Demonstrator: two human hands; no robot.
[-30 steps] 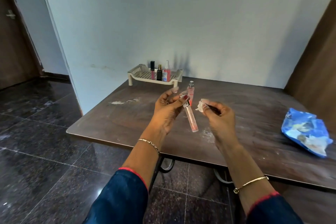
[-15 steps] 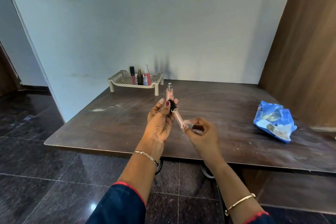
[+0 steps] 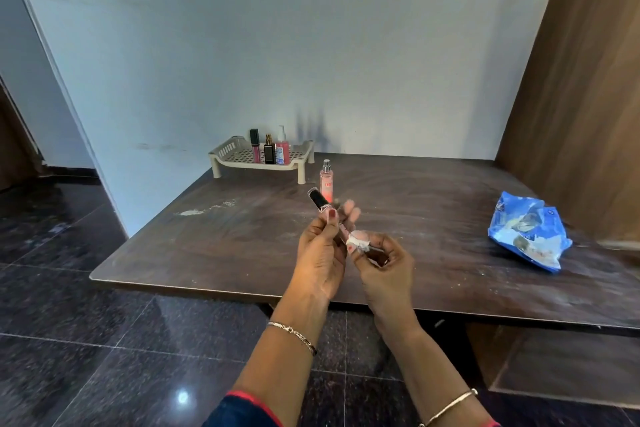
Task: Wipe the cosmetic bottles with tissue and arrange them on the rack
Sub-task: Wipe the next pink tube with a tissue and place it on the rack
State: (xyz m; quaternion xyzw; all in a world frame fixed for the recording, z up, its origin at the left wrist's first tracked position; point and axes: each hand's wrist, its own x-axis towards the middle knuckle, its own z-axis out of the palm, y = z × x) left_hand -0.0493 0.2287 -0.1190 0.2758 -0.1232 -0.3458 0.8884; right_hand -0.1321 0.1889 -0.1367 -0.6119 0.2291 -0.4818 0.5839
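Note:
My left hand [image 3: 322, 253] grips a slim pink lip gloss tube [image 3: 320, 201] with a black cap, tilted with the cap up and to the left. My right hand [image 3: 384, 263] pinches a small white tissue [image 3: 358, 242] against the tube's lower end. A pink spray bottle [image 3: 326, 182] stands upright on the table just behind my hands. At the back, the cream plastic rack [image 3: 239, 158] holds three bottles: a pink gloss tube [image 3: 255, 146], a black perfume bottle [image 3: 269, 150] and a pink pump bottle [image 3: 282, 147].
A crumpled blue tissue packet [image 3: 530, 236] lies at the table's right. The dark wooden table [image 3: 242, 236] stands against a pale wall, with a wooden panel [image 3: 581, 80] on the right. Its front edge runs under my wrists; dark tiled floor lies below.
The tube's cap end has swung up and left in my left hand. My right hand has brought the tissue onto the tube's lower end. The view shifted slightly.

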